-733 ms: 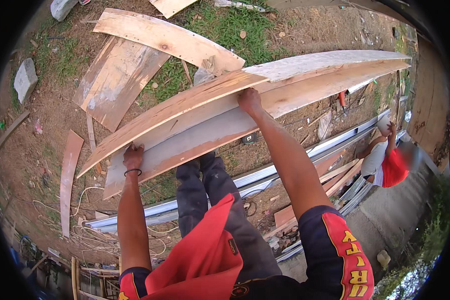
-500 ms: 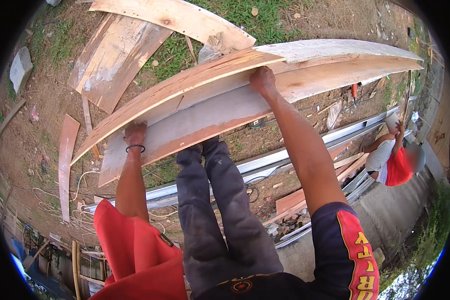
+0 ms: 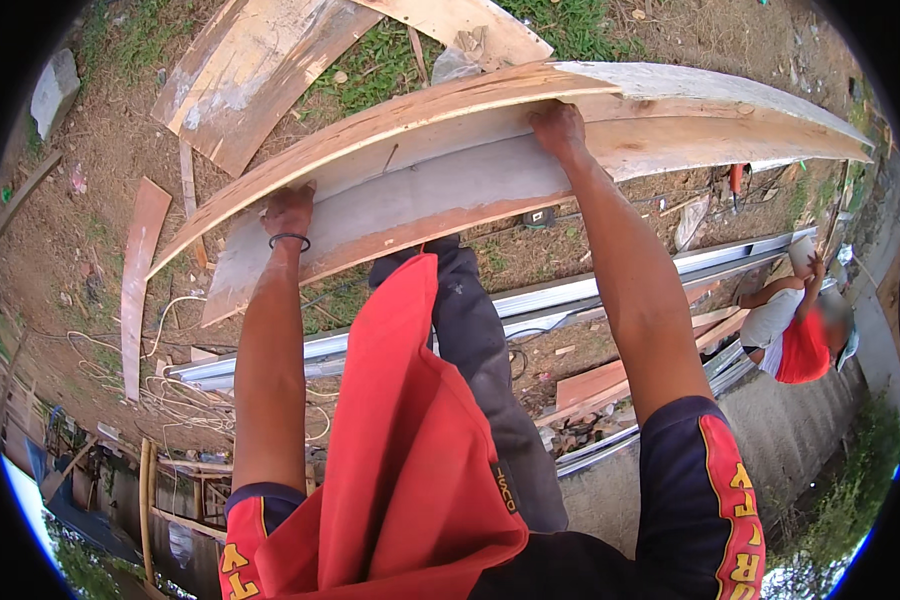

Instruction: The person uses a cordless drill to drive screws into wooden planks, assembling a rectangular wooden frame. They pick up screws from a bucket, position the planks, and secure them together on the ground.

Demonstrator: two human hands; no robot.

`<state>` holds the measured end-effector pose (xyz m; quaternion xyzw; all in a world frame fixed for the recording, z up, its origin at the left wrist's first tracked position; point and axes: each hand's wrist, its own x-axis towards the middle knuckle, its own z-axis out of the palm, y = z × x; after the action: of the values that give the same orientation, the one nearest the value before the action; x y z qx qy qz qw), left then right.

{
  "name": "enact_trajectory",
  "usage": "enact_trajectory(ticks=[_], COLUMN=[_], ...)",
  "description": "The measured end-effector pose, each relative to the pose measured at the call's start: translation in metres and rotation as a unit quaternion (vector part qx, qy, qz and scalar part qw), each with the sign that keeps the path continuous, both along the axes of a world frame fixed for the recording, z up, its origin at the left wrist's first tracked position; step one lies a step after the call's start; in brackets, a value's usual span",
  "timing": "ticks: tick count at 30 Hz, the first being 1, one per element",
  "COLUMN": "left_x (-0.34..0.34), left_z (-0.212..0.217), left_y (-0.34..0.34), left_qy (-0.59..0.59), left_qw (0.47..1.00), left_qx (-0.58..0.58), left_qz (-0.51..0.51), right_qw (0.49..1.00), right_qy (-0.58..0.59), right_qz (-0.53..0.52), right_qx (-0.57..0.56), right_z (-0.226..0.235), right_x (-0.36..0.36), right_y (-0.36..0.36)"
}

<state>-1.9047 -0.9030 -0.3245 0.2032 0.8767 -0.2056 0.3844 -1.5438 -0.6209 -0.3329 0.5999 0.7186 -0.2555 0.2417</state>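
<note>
Stretched across the view is a long plywood trough [image 3: 450, 188], two boards joined lengthwise at an angle, with grey and bare wood faces. My left hand [image 3: 288, 210], below a dark wristband, is closed at the inner side of its upper board [image 3: 400, 118], near the left end. Farther right, my right hand [image 3: 560, 130] grips the same board in a closed fist. The fingertips of both hands are partly hidden by the wood. A loose red cloth [image 3: 400, 420] hangs in front of my body, over part of my dark trousers [image 3: 485, 350].
Beyond the trough lie loose plywood sheets [image 3: 255, 80] on dirt and grass. Metal channels [image 3: 560, 292] run along the ground nearer me, with tangled cord [image 3: 185, 400] at left. A grey block [image 3: 56, 92] lies far left. Another person [image 3: 795, 325] crouches at right, holding something pale.
The red cloth has swung from my left arm to the middle, covering much of my legs. My view has shifted slightly; both hands keep their grip on the trough.
</note>
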Motion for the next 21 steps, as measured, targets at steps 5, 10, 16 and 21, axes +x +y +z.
enact_trajectory(ticks=[5, 10, 16, 21], left_x=[-0.018, -0.014, -0.042, -0.037], left_z=[-0.02, -0.02, 0.041, 0.154], left_y=[-0.019, -0.018, -0.027, -0.057], left_qy=[-0.07, -0.048, -0.267, -0.389], left_qw=[0.996, 0.998, 0.939, 0.662], left_qx=[0.051, 0.028, 0.132, 0.274], left_qz=[-0.004, 0.02, 0.171, 0.579], right_qw=[0.983, 0.992, 0.989, 0.984], right_qy=[-0.056, -0.016, 0.063, -0.07], right_qz=[0.172, 0.119, -0.136, 0.005], right_qx=[-0.017, -0.037, 0.007, -0.161], right_z=[-0.002, -0.018, -0.007, 0.083], right_x=[0.001, 0.008, 0.009, -0.025], right_y=[0.007, 0.003, 0.012, 0.023])
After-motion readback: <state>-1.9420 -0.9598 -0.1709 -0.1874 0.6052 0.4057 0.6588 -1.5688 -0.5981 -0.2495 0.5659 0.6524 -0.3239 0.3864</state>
